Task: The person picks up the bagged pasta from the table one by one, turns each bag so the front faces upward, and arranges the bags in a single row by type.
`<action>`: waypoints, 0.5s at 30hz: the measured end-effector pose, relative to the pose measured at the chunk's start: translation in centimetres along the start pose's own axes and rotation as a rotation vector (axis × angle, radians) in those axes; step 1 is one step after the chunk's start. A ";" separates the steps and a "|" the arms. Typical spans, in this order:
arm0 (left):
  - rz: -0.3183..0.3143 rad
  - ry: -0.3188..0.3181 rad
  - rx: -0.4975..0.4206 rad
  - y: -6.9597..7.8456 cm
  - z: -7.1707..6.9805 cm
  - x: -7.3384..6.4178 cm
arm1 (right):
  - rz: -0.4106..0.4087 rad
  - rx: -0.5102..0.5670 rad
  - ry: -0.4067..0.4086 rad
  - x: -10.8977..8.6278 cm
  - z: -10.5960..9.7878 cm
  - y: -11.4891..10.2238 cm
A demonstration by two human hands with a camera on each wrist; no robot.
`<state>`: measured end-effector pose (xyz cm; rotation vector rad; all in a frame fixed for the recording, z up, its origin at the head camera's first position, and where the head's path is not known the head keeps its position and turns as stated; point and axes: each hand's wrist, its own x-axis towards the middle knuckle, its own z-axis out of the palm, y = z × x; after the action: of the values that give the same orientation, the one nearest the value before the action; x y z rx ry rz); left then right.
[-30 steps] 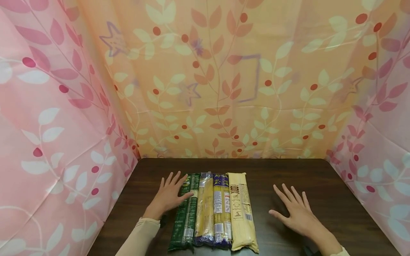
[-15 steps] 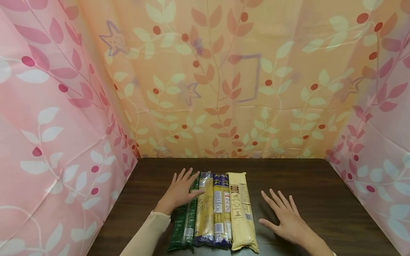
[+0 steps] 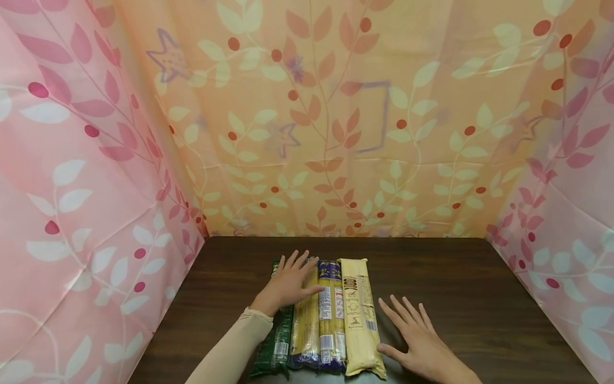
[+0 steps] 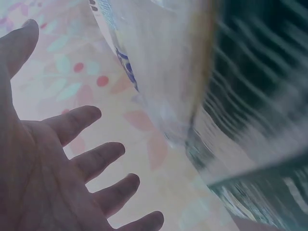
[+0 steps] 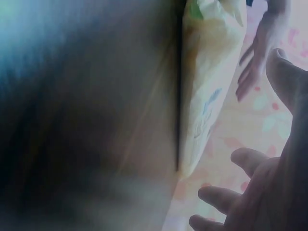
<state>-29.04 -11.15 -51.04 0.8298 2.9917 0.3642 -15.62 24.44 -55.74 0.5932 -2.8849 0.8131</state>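
Several long packs of spaghetti lie side by side in the head view. Leftmost is a green pack [image 3: 274, 346], beside it a clear pack [image 3: 305, 338] showing yellow strands. Then come a purple-topped pack [image 3: 331, 320] and a cream pack [image 3: 362, 320] at the right. My left hand [image 3: 287, 285], fingers spread, passes above the green and clear packs and hides part of both. In the left wrist view a gap shows between its palm and the packs. My right hand [image 3: 417, 341], also spread and holding nothing, is just right of the cream pack, thumb near its edge.
The packs lie on a dark brown wooden table [image 3: 470, 277]. An orange leaf-patterned curtain [image 3: 336, 133] hangs behind it, with pink patterned curtains on the left [image 3: 86, 186] and right [image 3: 575, 186].
My left hand has moved right, from over the green pack to over the clear one. My right hand has come left and nearer to the cream pack. The packs stay in place.
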 end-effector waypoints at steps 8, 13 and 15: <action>0.031 -0.029 0.019 1.6 0.2 1.7 | -0.042 0.009 0.008 -0.6 0.7 -1.0; 0.054 -0.065 0.051 2.6 0.6 2.9 | -0.066 -0.010 0.004 -0.7 1.1 -1.1; 0.061 -0.075 0.056 3.1 0.7 3.4 | -0.071 -0.007 -0.005 -0.7 1.2 -1.2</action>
<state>-30.32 -6.72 -50.84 0.9199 2.9254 0.2458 -14.46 23.16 -56.33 0.6933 -2.8520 0.7919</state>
